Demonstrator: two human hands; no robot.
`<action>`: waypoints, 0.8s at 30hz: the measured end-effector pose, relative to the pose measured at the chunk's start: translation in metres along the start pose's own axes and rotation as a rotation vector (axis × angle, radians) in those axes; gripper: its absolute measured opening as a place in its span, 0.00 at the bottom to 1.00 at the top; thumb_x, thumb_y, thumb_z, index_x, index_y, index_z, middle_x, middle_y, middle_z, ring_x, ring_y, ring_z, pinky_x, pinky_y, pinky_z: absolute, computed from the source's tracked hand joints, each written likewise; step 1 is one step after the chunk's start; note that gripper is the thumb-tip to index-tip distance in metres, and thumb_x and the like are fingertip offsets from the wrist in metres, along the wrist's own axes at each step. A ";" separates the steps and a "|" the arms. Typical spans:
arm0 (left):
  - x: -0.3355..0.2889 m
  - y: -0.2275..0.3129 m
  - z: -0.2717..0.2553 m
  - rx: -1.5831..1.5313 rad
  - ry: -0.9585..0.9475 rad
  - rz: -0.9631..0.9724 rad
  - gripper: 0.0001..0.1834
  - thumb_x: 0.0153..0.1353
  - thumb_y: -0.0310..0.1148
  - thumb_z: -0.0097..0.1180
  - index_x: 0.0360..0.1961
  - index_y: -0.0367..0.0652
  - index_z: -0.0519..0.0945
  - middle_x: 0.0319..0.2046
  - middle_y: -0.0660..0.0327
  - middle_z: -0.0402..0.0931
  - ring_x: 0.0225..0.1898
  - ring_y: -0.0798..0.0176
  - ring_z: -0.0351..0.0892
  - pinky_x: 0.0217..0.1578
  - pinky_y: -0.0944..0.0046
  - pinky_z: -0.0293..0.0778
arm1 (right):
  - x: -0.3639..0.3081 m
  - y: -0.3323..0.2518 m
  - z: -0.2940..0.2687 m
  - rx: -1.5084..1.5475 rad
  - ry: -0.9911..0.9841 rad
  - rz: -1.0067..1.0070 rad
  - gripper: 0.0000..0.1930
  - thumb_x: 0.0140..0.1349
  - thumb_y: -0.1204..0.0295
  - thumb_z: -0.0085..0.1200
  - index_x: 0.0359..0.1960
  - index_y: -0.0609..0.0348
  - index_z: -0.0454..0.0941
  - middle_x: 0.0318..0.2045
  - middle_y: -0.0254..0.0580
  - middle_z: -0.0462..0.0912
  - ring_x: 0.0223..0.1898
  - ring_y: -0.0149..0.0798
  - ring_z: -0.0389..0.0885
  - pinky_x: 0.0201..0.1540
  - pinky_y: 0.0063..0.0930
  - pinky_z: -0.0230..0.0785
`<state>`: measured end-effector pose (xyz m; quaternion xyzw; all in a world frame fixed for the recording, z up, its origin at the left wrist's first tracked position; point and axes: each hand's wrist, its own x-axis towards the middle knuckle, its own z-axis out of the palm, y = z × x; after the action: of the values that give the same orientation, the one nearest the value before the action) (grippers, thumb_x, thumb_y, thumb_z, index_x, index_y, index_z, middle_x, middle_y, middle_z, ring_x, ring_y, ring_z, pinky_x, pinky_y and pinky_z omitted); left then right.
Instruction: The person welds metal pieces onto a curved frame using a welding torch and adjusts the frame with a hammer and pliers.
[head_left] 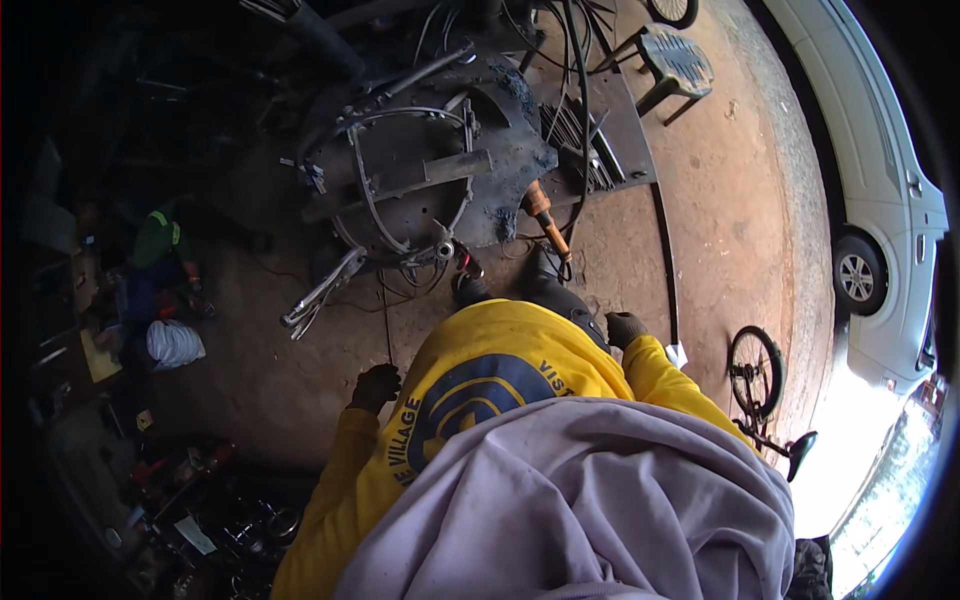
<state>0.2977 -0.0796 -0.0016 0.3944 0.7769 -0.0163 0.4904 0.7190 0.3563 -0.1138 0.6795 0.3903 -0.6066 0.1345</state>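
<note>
My left hand [376, 388], in a dark glove, hangs beside my body over the brown floor. Its fingers look loosely curled, with nothing visible in them. On the other side, my right hand [625, 328] is gloved too, closed near my thigh with no object showing. Both are apart from the dark metal worktable [405, 215] in front of me. On the table rests a rounded frame of bent metal rods [362, 170] with a flat bar [458, 167] across it. At the near edge are an orange tool [545, 218] and a red-and-black object [467, 262].
Metal rods [575, 140] and black cables [583, 90] lie at the table's right. Beyond stands a plastic stool [678, 58]. A small bicycle [755, 375] and a white vehicle [895, 190] are at right. Another person [160, 240] works at left, near dark clutter [240, 525].
</note>
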 end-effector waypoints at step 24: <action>-0.006 0.129 -0.009 -0.033 0.090 -0.277 0.13 0.65 0.41 0.55 0.35 0.41 0.81 0.34 0.51 0.81 0.36 0.50 0.79 0.37 0.49 0.76 | -0.058 -0.512 -0.077 0.314 0.172 -1.221 0.28 0.69 0.47 0.53 0.40 0.66 0.84 0.26 0.37 0.82 0.25 0.29 0.78 0.29 0.25 0.69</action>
<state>0.3731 0.0089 0.0547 0.2758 0.8453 -0.0534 0.4545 0.4216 0.7230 0.1067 0.3925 0.6233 -0.5670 -0.3687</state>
